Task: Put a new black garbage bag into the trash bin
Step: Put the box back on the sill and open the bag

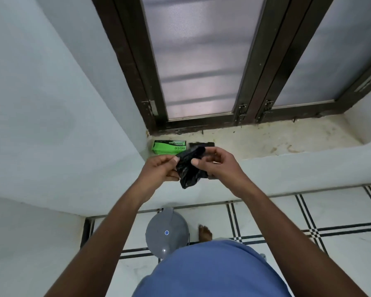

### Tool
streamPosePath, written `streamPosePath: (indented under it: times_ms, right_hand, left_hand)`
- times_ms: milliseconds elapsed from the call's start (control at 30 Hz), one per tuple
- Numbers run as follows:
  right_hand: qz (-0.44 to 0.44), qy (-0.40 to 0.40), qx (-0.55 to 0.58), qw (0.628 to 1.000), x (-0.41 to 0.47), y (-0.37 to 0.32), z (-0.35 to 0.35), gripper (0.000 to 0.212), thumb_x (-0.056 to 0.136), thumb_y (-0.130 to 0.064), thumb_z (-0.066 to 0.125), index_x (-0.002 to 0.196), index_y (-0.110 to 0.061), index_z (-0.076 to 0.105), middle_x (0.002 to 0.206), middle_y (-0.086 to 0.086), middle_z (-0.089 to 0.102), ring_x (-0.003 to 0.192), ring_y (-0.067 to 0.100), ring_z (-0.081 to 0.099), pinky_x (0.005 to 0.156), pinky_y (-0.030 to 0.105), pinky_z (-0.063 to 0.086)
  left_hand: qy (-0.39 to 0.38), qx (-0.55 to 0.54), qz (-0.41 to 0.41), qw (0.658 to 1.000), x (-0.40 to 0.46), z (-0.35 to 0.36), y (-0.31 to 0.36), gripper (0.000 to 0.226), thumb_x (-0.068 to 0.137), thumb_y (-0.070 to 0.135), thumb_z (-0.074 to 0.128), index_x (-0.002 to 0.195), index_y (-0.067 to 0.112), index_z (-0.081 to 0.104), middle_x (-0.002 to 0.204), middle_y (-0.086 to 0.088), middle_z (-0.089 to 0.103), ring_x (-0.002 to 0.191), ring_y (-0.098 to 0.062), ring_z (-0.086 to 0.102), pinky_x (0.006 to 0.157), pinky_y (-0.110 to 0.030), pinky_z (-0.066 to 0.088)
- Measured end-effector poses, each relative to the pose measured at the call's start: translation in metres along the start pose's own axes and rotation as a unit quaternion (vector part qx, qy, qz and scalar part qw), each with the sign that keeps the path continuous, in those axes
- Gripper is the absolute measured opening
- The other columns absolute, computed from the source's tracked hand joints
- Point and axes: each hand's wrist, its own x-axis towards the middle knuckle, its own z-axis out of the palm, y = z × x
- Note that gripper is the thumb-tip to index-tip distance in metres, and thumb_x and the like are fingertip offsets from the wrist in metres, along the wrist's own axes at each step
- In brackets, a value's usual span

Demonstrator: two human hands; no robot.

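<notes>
At a window ledge point(266, 144), a left hand point(158, 171) and right hand point(217, 162) both pinch a folded black garbage bag point(187, 168), a green bag box point(169, 147) at twelve o'clock, the lidded grey trash bin point(167, 232) at six.

Soft daylight comes through the frosted window panes point(201, 61), which glow pale grey-pink with faint darker horizontal bands across them. The room below the window is evenly and rather dimly lit, with a cool bluish cast on the walls to the left of the window. Shadows are weak and diffuse; a soft one lies on the wall just beneath the window ledge point(266, 142). No harsh glare shows anywhere. The dark window frame point(253, 71) leans and bows strongly outward, a wide-angle distortion that grows away from the window toward the edges. Focus is moderately soft throughout, and the black garbage bag point(187, 168) below the window shows little surface detail.
</notes>
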Motion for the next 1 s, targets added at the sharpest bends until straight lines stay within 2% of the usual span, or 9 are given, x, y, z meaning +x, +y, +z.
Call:
streamPosePath:
  times_ms: [100, 267, 367, 433, 500, 600, 767, 900, 1000]
  right_hand:
    - [-0.092, 0.086, -0.086, 0.988, -0.01, 0.008, 0.022, 0.026, 0.093, -0.021, 0.092, 0.116, -0.022, 0.08, 0.104, 0.009, 0.08, 0.097, 0.032, 0.08, 0.081, 0.046, 0.071]
    - [-0.182, 0.312, -0.22, 0.906, -0.059, 0.003, 0.07, 0.027, 0.102, -0.045, 0.077, 0.118, -0.026, 0.067, 0.115, -0.01, 0.065, 0.097, 0.012, 0.067, 0.092, 0.04, 0.062]
    - [-0.158, 0.182, -0.14, 0.96, -0.104, -0.007, 0.118, 0.043, 0.089, -0.061, 0.088, 0.111, -0.028, 0.072, 0.095, -0.009, 0.075, 0.084, 0.009, 0.071, 0.075, 0.026, 0.06]
    - [-0.113, 0.116, -0.099, 0.982, -0.117, -0.001, 0.141, 0.033, 0.091, -0.05, 0.09, 0.103, -0.021, 0.08, 0.086, 0.0, 0.081, 0.078, 0.016, 0.076, 0.078, 0.032, 0.062]
    - [-0.079, 0.123, -0.026, 0.989, -0.121, 0.003, 0.148, 0.025, 0.099, -0.033, 0.086, 0.095, -0.009, 0.082, 0.081, 0.01, 0.081, 0.07, 0.021, 0.074, 0.082, 0.041, 0.062]
    - [-0.019, 0.128, 0.074, 0.989, -0.136, 0.008, 0.146, 0.011, 0.103, -0.018, 0.08, 0.096, -0.012, 0.084, 0.083, 0.006, 0.082, 0.069, 0.017, 0.075, 0.078, 0.034, 0.065]
    - [0.011, 0.135, 0.043, 0.99, -0.17, 0.021, 0.141, 0.018, 0.105, -0.009, 0.075, 0.091, -0.014, 0.084, 0.077, 0.006, 0.08, 0.06, 0.014, 0.073, 0.065, 0.028, 0.066]
    - [0.068, 0.077, 0.047, 0.994, -0.189, 0.023, 0.14, 0.017, 0.107, -0.013, 0.065, 0.1, -0.009, 0.08, 0.096, 0.01, 0.081, 0.071, 0.017, 0.075, 0.065, 0.03, 0.063]
    - [0.116, 0.025, 0.182, 0.976, -0.201, 0.022, 0.141, 0.02, 0.109, -0.019, 0.054, 0.106, -0.013, 0.073, 0.098, 0.008, 0.08, 0.074, 0.019, 0.075, 0.066, 0.033, 0.06]
  left_hand:
    - [0.022, -0.054, -0.001, 0.998, -0.031, -0.023, 0.008, 0.017, 0.107, 0.016, 0.067, 0.108, 0.003, 0.077, 0.088, -0.018, 0.075, 0.074, -0.026, 0.077, 0.08, -0.036, 0.068]
    - [0.02, -0.17, -0.017, 0.985, -0.08, -0.056, 0.007, 0.013, 0.106, 0.008, 0.065, 0.114, 0.002, 0.074, 0.106, -0.014, 0.078, 0.083, -0.031, 0.079, 0.086, -0.039, 0.067]
    - [0.014, -0.146, 0.003, 0.989, -0.111, -0.065, 0.0, 0.011, 0.103, 0.009, 0.071, 0.111, 0.003, 0.076, 0.102, -0.015, 0.077, 0.082, -0.03, 0.078, 0.089, -0.041, 0.066]
    - [0.007, -0.13, 0.016, 0.991, -0.132, -0.068, -0.004, 0.007, 0.102, 0.012, 0.073, 0.105, 0.007, 0.077, 0.097, -0.012, 0.079, 0.083, -0.029, 0.08, 0.088, -0.043, 0.067]
    - [0.015, -0.134, 0.025, 0.991, -0.145, -0.071, -0.011, 0.009, 0.102, 0.013, 0.073, 0.107, 0.006, 0.077, 0.105, -0.013, 0.082, 0.094, -0.032, 0.083, 0.089, -0.044, 0.067]
    - [0.044, -0.221, 0.005, 0.974, -0.162, -0.079, -0.023, 0.011, 0.103, 0.006, 0.067, 0.111, 0.002, 0.074, 0.11, -0.017, 0.082, 0.107, -0.034, 0.082, 0.092, -0.045, 0.067]
    - [0.045, -0.386, -0.04, 0.92, -0.184, -0.092, -0.041, 0.017, 0.106, 0.013, 0.058, 0.094, 0.01, 0.071, 0.089, -0.005, 0.074, 0.087, -0.02, 0.077, 0.087, -0.039, 0.067]
    - [0.033, -0.347, -0.053, 0.936, -0.196, -0.099, -0.052, 0.025, 0.107, 0.018, 0.049, 0.101, 0.009, 0.072, 0.099, -0.009, 0.075, 0.092, -0.026, 0.071, 0.082, -0.038, 0.062]
    - [-0.013, -0.267, -0.083, 0.96, -0.211, -0.102, -0.053, 0.038, 0.109, 0.036, 0.056, 0.12, 0.007, 0.078, 0.125, -0.017, 0.079, 0.115, -0.035, 0.075, 0.102, -0.045, 0.056]
